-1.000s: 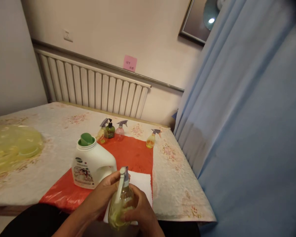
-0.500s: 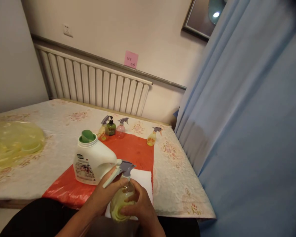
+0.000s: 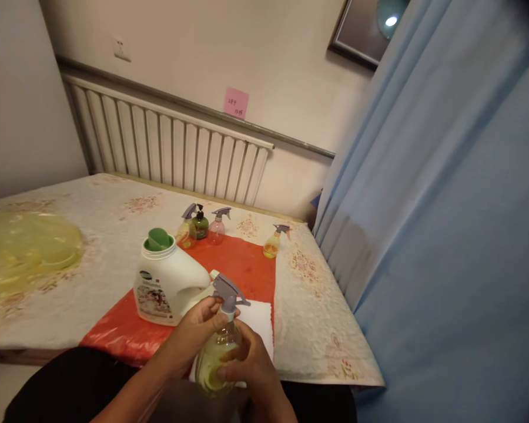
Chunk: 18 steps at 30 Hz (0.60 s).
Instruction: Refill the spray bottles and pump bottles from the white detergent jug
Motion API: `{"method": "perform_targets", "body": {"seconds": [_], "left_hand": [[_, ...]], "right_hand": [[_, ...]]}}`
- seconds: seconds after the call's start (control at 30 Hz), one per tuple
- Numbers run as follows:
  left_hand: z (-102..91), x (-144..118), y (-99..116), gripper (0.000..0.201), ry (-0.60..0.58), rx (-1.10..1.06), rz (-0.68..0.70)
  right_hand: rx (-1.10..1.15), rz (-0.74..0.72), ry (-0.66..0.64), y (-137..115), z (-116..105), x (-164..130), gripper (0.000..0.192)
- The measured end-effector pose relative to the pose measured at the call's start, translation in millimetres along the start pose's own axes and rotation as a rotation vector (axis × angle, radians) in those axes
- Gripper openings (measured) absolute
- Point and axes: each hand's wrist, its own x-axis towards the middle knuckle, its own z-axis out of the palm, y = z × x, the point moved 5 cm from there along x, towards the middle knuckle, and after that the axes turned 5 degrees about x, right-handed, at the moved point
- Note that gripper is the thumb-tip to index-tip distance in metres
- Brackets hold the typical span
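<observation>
A clear spray bottle (image 3: pixel 209 367) with pale yellow liquid is held between both hands, slightly tilted, above the near edge of the bed. Its grey spray head (image 3: pixel 229 288) sits on top. My left hand (image 3: pixel 198 323) is closed around the bottle's neck, thumb and fingers at the white collar just under the head. Around the right side of the bottle's body wraps my right hand (image 3: pixel 253 358). Left of the hands stands a white jug (image 3: pixel 171 279) of liquid with a green measuring cup (image 3: pixel 158 239) in its mouth.
A red sheet (image 3: pixel 247 261) and a folded white cloth (image 3: pixel 260 323) lie on the flowered bedcover (image 3: pixel 321 317). Farther back are a pink spray bottle (image 3: pixel 217 231), a green pump bottle (image 3: pixel 200 224) and two yellow spray bottles (image 3: pixel 272 244). Yellow plastic (image 3: pixel 26 247) lies left; a blue curtain (image 3: pixel 423 235) hangs right.
The spray head has turned on the bottle: its white trigger pointed down to the left before, and now a grey part points to the right. My left fingers have shifted up the neck.
</observation>
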Motion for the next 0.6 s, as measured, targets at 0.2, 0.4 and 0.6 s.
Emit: {"method": "perform_targets", "body": {"seconds": [0.2, 0.4, 0.6], "left_hand": [[1.0, 0.9, 2.0, 0.033, 0.025, 0.016, 0.039], [-0.5, -4.0, -3.3, 0.031, 0.013, -0.057, 0.019], [0.7, -4.8, 1.4, 0.034, 0.041, 0.012, 0.058]], "right_hand": [[-0.013, -0.006, 0.000, -2.3, 1.5, -1.2, 0.073], [0.078, 0.000, -0.052, 1.1, 5.6, -4.1, 0.073], [-0.023, 0.015, -0.015, -4.8, 5.3, -5.3, 0.067]]}}
